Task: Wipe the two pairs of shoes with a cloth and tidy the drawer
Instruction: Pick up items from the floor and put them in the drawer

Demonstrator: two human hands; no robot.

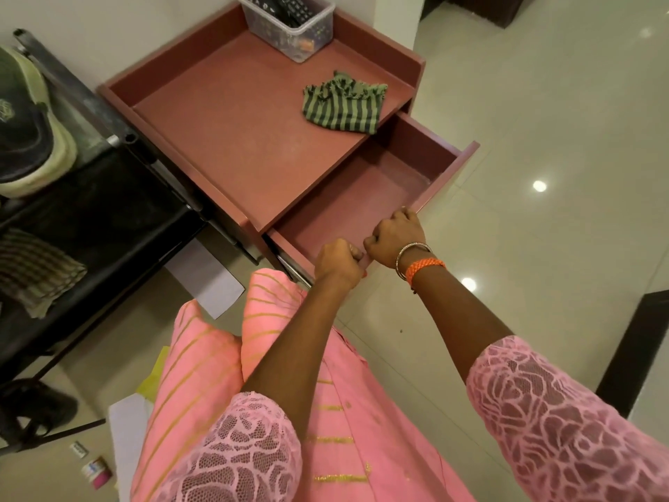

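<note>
We have both hands on the near front panel of the reddish-brown wooden drawer (362,197), which stands pulled out from the reddish-brown cabinet (231,139). The left hand (336,260) and the right hand (396,235) sit side by side, their fingers curled over the panel's top edge and clamped on it, a hold that suits sliding the drawer along its runners. What we see of the drawer's inside is bare.

The green-and-black striped cloth (344,103) lies crumpled on the cabinet's top surface, near its right edge, apart from our hands and, we judge, parked within reach. At the far edge stands a clear plastic tub (289,21) holding dark remote controls. On the black metal rack (90,211) to the left, a green-and-black shoe (27,125) rests on the top shelf.
</note>
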